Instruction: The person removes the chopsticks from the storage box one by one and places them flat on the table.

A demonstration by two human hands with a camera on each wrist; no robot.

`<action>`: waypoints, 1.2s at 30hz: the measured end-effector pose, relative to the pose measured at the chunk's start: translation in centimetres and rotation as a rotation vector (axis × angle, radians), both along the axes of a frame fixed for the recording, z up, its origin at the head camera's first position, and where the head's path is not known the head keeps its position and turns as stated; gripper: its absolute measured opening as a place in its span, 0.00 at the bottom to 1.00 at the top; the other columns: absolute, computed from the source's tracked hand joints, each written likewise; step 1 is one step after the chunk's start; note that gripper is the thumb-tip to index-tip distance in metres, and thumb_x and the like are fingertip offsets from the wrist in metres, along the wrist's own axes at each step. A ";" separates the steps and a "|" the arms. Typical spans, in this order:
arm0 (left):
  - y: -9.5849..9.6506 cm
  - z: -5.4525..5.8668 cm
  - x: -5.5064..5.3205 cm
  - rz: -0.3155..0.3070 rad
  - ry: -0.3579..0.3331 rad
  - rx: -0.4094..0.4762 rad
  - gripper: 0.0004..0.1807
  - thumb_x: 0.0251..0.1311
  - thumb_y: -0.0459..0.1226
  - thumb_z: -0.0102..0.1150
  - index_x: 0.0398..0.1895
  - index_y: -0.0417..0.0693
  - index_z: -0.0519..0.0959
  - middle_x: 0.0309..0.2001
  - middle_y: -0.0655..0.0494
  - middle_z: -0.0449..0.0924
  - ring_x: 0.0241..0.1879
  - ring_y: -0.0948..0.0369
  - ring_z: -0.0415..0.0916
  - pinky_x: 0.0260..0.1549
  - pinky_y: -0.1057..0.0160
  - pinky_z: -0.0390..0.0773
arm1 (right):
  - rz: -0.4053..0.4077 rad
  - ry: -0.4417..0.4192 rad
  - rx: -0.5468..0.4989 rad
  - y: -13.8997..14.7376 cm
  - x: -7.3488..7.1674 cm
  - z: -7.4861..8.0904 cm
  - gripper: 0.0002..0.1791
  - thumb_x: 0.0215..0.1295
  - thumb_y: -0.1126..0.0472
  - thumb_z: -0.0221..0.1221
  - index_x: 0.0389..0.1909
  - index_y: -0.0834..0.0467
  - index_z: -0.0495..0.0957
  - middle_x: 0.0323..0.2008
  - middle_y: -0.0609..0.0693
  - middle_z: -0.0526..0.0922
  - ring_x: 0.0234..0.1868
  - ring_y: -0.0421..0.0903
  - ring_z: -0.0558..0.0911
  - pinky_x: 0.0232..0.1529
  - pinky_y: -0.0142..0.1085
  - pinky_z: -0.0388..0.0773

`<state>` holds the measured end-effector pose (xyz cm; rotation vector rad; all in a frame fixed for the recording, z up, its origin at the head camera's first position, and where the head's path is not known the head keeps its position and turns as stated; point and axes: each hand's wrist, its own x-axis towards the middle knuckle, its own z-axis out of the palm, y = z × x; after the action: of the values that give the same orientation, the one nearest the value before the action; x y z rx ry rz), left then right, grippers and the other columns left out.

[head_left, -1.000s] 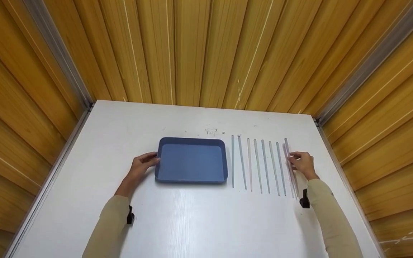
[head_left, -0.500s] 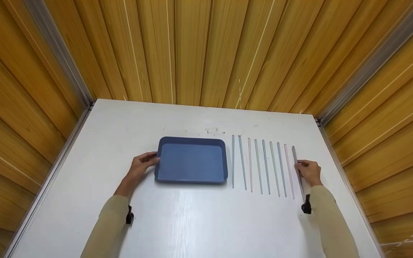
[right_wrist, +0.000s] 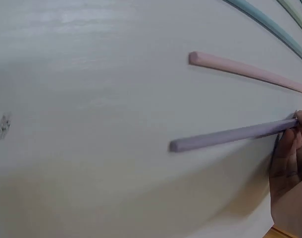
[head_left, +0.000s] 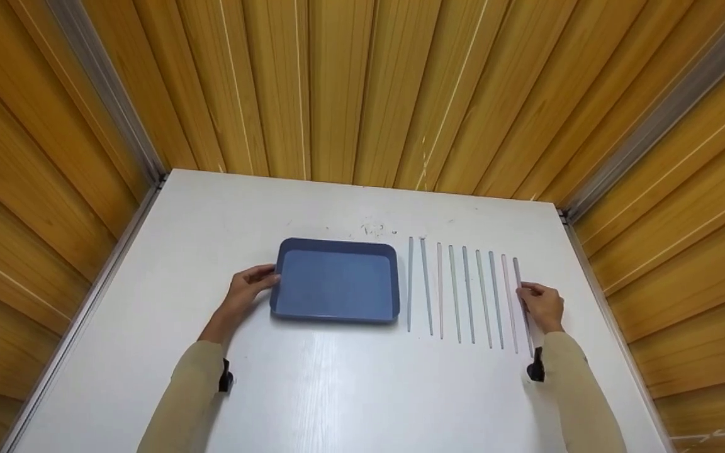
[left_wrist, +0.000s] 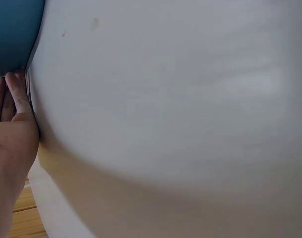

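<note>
In the head view my left hand (head_left: 244,292) grips the left wall of a blue rectangular tray (head_left: 336,286), its thumb at the rim. The left wrist view shows the fingers (left_wrist: 18,94) up against the tray's outer side. My right hand (head_left: 544,306) pinches a purple chopstick (right_wrist: 225,138) between thumb and fingers, at the right end of a row of pastel chopsticks. That chopstick lies along the table or just over it; I cannot tell which. A pink chopstick (head_left: 509,296) lies just left of it, apart from it.
Several blue, green and pink chopsticks, among them a blue chopstick (head_left: 410,283) nearest the tray, lie roughly parallel on the white table (head_left: 362,390). Dark marks (head_left: 373,227) spot the tabletop behind the tray. Wood-patterned walls (head_left: 337,94) enclose the back and sides.
My right hand has carried the purple chopstick rightward and down from above the pink one to the row's right end. In the last half second it has barely moved. The left hand stays on the tray.
</note>
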<state>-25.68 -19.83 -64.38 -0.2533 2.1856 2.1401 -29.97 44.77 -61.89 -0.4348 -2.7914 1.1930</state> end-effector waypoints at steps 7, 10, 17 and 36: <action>0.3 -0.3 -0.1 -0.023 0.010 0.014 0.26 0.65 0.35 0.69 0.64 0.33 0.77 0.59 0.40 0.82 0.47 0.72 0.81 0.50 0.73 0.82 | -0.060 -0.001 0.025 0.1 1.2 -0.8 0.21 0.73 0.54 0.60 0.58 0.64 0.82 0.49 0.65 0.86 0.35 0.36 0.77 0.33 0.22 0.72; 0.4 -0.6 -0.1 -0.020 0.001 0.026 0.25 0.65 0.33 0.68 0.64 0.33 0.77 0.59 0.41 0.82 0.46 0.72 0.81 0.49 0.72 0.82 | -0.076 -0.011 0.030 0.1 1.5 -1.0 0.21 0.73 0.54 0.60 0.59 0.63 0.82 0.50 0.65 0.86 0.38 0.41 0.80 0.34 0.24 0.72; 0.6 -0.6 -0.2 -0.029 0.000 -0.027 0.28 0.64 0.37 0.70 0.64 0.35 0.77 0.60 0.41 0.82 0.47 0.72 0.79 0.49 0.73 0.81 | -0.073 0.035 0.008 0.5 1.6 -1.0 0.19 0.72 0.57 0.61 0.55 0.66 0.83 0.46 0.64 0.87 0.33 0.33 0.78 0.32 0.20 0.73; 0.8 -0.6 -1.8 -0.041 0.016 0.022 0.28 0.64 0.38 0.70 0.65 0.34 0.76 0.62 0.39 0.80 0.47 0.73 0.81 0.49 0.72 0.82 | 0.019 0.117 -0.045 0.6 0.7 2.3 0.38 0.74 0.58 0.59 0.77 0.68 0.55 0.67 0.72 0.69 0.66 0.65 0.71 0.65 0.47 0.73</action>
<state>-27.46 -19.06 -64.97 -0.1900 2.1546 2.1509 -29.31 45.40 -59.60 -0.3311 -2.6805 1.2446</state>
